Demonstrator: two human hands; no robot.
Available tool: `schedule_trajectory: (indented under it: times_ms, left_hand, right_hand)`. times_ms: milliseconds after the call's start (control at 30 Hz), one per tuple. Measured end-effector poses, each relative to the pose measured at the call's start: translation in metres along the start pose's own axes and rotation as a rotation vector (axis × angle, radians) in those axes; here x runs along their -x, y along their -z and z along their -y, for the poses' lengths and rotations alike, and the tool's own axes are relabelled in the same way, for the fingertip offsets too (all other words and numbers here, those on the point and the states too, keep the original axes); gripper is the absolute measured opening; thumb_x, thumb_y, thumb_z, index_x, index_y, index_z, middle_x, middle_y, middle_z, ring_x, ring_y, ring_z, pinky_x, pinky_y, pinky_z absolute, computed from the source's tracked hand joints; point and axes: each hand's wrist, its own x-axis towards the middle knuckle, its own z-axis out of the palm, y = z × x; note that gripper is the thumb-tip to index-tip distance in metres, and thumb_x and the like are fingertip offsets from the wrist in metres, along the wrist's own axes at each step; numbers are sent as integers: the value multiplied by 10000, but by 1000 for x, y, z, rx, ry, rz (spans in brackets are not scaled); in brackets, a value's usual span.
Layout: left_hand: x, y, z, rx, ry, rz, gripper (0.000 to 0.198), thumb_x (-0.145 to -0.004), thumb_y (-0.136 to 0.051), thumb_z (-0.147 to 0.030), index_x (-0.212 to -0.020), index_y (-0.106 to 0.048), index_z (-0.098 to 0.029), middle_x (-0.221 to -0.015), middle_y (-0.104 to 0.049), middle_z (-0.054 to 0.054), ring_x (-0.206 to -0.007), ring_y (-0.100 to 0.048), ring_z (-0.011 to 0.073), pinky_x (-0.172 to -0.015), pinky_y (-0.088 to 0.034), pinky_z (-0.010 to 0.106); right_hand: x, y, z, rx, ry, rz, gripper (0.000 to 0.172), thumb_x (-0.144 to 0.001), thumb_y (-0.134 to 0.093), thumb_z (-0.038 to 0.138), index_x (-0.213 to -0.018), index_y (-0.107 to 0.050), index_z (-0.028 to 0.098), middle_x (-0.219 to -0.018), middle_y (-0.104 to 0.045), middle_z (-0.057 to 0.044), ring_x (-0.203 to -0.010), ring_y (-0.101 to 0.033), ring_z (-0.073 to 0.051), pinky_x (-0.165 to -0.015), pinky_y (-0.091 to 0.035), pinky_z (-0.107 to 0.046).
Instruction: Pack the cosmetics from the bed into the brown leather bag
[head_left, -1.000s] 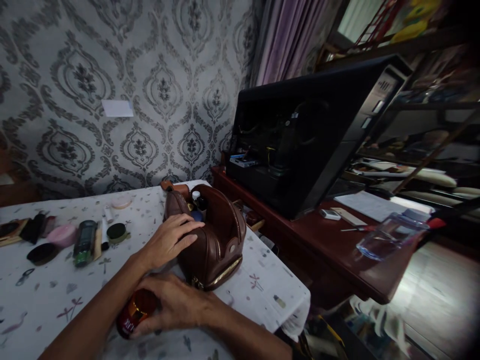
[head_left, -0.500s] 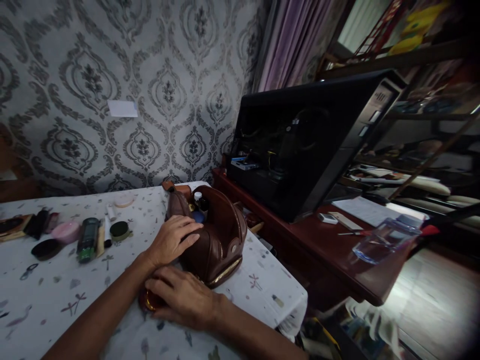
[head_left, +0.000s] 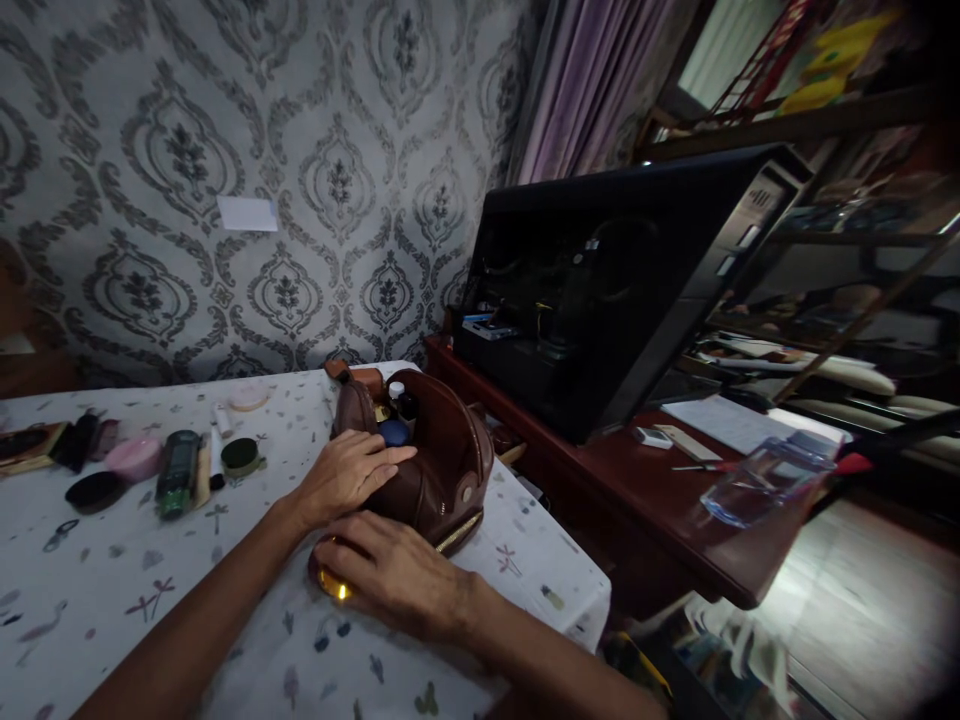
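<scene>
A brown leather bag (head_left: 469, 450) stands on the patterned white tablecloth with its top unzipped. Inside it show a white-capped bottle (head_left: 397, 390) and a blue round item (head_left: 394, 432). My left hand (head_left: 349, 475) lies on the bag's near side, fingers stretched out together and holding nothing. Just in front of the bag, my right hand (head_left: 397, 570) curls from above around an amber, gold-rimmed rounded object (head_left: 332, 584), which is mostly hidden under the palm and close to the cloth. The object's kind cannot be made out.
Left on the tablecloth lie a green bottle (head_left: 178, 475), a pink jar (head_left: 135, 458), a black round lid (head_left: 96, 491), a green-black round tin (head_left: 241, 457) and several other cosmetics. Right, a red-brown desk (head_left: 622, 480) carries a black computer case (head_left: 637, 300) and a clear plastic container (head_left: 772, 480).
My right hand has moved slightly right and up, toward the bag, with the amber object. My left hand has shifted a little to the right along the bag.
</scene>
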Motion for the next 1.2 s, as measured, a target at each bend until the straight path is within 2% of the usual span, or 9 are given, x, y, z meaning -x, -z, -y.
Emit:
schedule_trajectory:
  times_ms: [233,367,500,600,733,833,900,1033,1200]
  left_hand:
    - [-1,-1,-1,73,40,-21,495,-1054,-243,-425,-1224,-672,-244,-1056,-696,41,-956,-601,177,-844,-411,329]
    - [-2,2,-5,95,57,21,447,-1056,-271,-386,-1203,-671,-252,-1123,-702,34,-1005,-611,175,-852,-399,332]
    - [3,3,-3,135,44,51,349,-1019,-374,-317,-1284,-594,-261,-1016,-722,24,-915,-635,176,-833,-402,342]
    - [9,5,-1,195,31,49,267,-919,-498,-310,-1118,-647,-213,-974,-704,56,-884,-626,217,-818,-420,374]
    - [14,7,-4,225,47,-27,249,-886,-438,-255,-1025,-633,-189,-1015,-681,84,-912,-607,247,-877,-432,431]
    - [20,10,-7,211,68,1,259,-927,-407,-308,-1018,-616,-184,-1008,-664,98,-946,-593,265,-946,-425,473]
    - [25,11,-8,234,103,1,311,-930,-456,-394,-1116,-581,-179,-1063,-651,109,-998,-588,279,-963,-431,477]
    - [29,10,-7,334,209,-51,646,-871,-577,-554,-1377,-389,-201,-1256,-589,125,-1095,-573,292,-930,-470,430]
    - [28,6,-5,352,261,-48,460,-927,-465,-574,-1207,-500,-210,-1054,-642,85,-954,-596,263,-828,-492,386]
  right_hand:
    - [4,10,-3,110,-14,-15,301,-979,-517,305,-1254,-546,185,-1132,-617,-110,-994,-556,-212,-822,-502,-331]
    - [13,18,-6,95,-63,-41,381,-948,-580,374,-1280,-539,191,-1181,-615,-130,-1051,-563,-233,-877,-491,-367]
    - [19,31,-10,-72,-161,-244,493,-936,-577,469,-1326,-489,181,-1244,-579,-151,-1148,-548,-250,-962,-478,-401]
    - [14,39,-13,-237,-294,-384,483,-936,-591,436,-1339,-465,202,-1228,-574,-131,-1147,-560,-236,-969,-488,-384]
    - [3,42,-16,-305,-453,-473,422,-903,-651,388,-1262,-519,211,-1144,-596,-98,-1055,-595,-224,-912,-513,-361]
    - [-3,44,-18,-314,-524,-444,447,-871,-692,374,-1254,-526,213,-1129,-594,-82,-1024,-603,-214,-878,-520,-344]
    - [-7,45,-20,-314,-540,-392,455,-852,-716,339,-1249,-531,215,-1122,-589,-73,-1014,-600,-207,-867,-518,-335]
    - [-15,44,-23,-310,-541,-311,442,-828,-726,244,-1227,-537,230,-1108,-570,-54,-984,-592,-195,-862,-507,-335]
    - [-19,36,-26,-292,-582,-320,455,-829,-695,241,-1245,-515,197,-1102,-564,-76,-944,-584,-205,-854,-506,-363]
